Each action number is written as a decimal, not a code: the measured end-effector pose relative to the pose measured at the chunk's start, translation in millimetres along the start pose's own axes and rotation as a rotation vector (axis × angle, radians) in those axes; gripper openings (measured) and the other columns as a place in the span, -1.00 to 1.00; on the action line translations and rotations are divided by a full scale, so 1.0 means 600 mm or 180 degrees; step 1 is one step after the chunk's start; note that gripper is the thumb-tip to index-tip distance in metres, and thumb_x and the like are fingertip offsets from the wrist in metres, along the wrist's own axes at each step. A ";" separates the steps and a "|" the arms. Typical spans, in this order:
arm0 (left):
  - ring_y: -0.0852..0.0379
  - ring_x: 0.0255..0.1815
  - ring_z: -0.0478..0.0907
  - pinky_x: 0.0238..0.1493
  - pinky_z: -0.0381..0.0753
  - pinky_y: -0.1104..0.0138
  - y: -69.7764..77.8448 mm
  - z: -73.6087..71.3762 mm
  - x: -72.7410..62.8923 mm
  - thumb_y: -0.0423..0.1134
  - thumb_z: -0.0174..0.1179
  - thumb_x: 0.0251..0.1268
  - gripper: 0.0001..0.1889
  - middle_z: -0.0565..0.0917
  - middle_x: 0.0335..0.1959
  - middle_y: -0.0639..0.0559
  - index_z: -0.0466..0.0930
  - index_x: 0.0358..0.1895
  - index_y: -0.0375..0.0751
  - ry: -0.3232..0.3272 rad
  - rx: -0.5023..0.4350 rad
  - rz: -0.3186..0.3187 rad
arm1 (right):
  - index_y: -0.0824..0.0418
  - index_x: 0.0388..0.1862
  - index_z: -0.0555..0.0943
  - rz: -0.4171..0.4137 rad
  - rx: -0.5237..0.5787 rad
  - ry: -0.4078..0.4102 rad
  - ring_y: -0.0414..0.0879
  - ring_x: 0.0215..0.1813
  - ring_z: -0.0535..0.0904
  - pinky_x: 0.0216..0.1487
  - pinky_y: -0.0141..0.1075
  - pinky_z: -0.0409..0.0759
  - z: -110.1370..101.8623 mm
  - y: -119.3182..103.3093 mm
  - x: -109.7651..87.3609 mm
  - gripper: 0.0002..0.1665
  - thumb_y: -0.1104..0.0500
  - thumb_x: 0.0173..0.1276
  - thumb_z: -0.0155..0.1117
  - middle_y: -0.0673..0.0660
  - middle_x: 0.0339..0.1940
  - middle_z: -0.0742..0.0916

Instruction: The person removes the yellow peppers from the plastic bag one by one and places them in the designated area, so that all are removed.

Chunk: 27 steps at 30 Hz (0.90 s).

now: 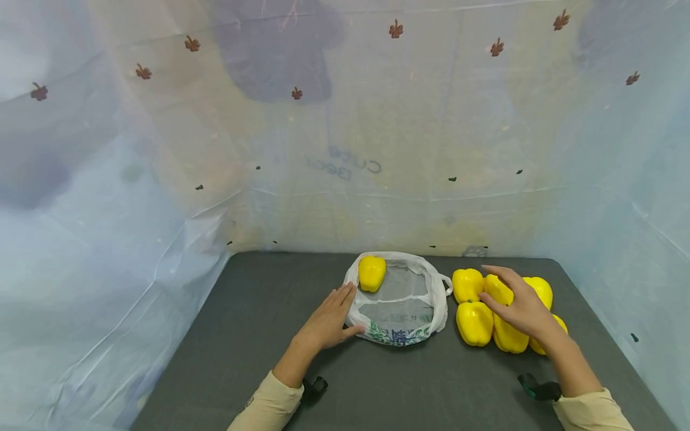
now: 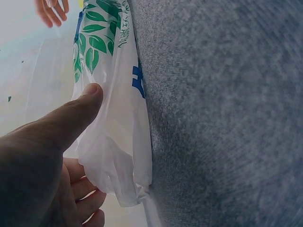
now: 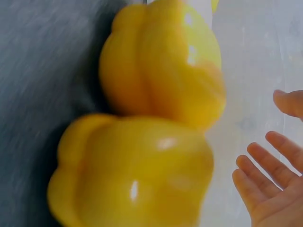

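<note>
A white plastic bag (image 1: 441, 314) with green leaf print lies with its mouth spread wide on the table. One yellow bell pepper (image 1: 372, 273) is inside it, at the back left. My left hand (image 1: 329, 318) rests against the bag's left side with fingers extended; in the left wrist view its thumb (image 2: 78, 113) lies along the plastic. My right hand (image 1: 520, 304) hovers over several yellow bell peppers (image 1: 474, 324) grouped right of the bag, its fingers spread and holding nothing. Two peppers (image 3: 137, 170) fill much of the right wrist view, apart from the fingers.
The dark grey table (image 1: 409, 389) extends to both sides and in front of the bag. A pale printed curtain (image 1: 356, 120) encloses the back and sides. One bag handle loop (image 1: 447, 285) sticks out toward the peppers.
</note>
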<state>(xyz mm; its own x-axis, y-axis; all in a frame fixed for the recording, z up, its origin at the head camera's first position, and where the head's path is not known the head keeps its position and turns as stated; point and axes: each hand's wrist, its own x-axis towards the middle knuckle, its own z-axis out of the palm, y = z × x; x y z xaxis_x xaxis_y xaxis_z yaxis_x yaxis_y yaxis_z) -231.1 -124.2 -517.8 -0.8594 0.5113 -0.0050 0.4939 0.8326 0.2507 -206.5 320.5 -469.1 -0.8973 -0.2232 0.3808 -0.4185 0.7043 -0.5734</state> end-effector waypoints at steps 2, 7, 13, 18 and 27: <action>-0.09 0.80 -0.06 0.78 -0.03 0.03 -0.001 0.001 0.000 0.26 0.29 0.50 0.07 -0.02 0.80 -0.17 -0.05 0.77 -0.29 0.0002 0.0001 -0.0003 | 0.30 0.55 0.45 -0.0026 -0.0029 -0.0004 0.46 0.44 0.43 0.31 0.52 0.45 0.009 -0.005 0.008 -0.25 0.18 0.48 0.51 0.41 0.47 0.53; -0.09 0.80 -0.06 0.78 -0.03 0.03 -0.002 0.001 0.000 0.25 0.30 0.50 0.07 -0.02 0.80 -0.17 -0.05 0.76 -0.29 0.0005 -0.0013 0.0009 | 0.24 0.56 0.46 -0.0009 -0.0042 -0.0047 0.44 0.47 0.42 0.35 0.54 0.42 0.028 -0.021 0.025 -0.25 0.14 0.48 0.52 0.38 0.49 0.53; -0.10 0.80 -0.06 0.78 -0.03 0.02 -0.002 -0.001 -0.001 0.25 0.30 0.50 0.07 -0.02 0.79 -0.18 -0.04 0.76 -0.30 0.0003 -0.0014 0.0014 | 0.24 0.57 0.44 0.0036 0.0071 -0.0142 0.44 0.52 0.38 0.41 0.53 0.37 0.049 -0.041 0.045 -0.24 0.14 0.49 0.50 0.39 0.53 0.49; -0.11 0.80 -0.06 0.78 -0.03 0.02 -0.001 -0.001 0.000 0.25 0.29 0.51 0.07 -0.03 0.80 -0.17 -0.05 0.76 -0.30 -0.0003 -0.0017 0.0012 | 0.23 0.60 0.42 0.0049 0.0110 -0.0224 0.42 0.53 0.38 0.44 0.50 0.38 0.070 -0.049 0.060 -0.23 0.08 0.52 0.48 0.38 0.55 0.47; -0.09 0.80 -0.06 0.78 -0.02 0.02 -0.001 0.001 0.001 0.24 0.30 0.50 0.07 -0.02 0.79 -0.17 -0.04 0.76 -0.29 -0.0001 -0.0028 0.0019 | 0.23 0.63 0.38 0.0021 0.0064 -0.0348 0.39 0.50 0.44 0.40 0.41 0.50 0.105 -0.058 0.084 -0.16 0.02 0.51 0.49 0.35 0.55 0.48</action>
<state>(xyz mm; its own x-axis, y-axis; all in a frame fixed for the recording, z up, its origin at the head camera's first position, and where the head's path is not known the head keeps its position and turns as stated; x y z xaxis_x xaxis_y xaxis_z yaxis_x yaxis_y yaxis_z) -231.7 -124.4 -518.5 -0.8563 0.5164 -0.0036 0.4980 0.8275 0.2593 -245.7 242.4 -475.6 -0.9095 -0.2915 0.2963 -0.4143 0.6926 -0.5904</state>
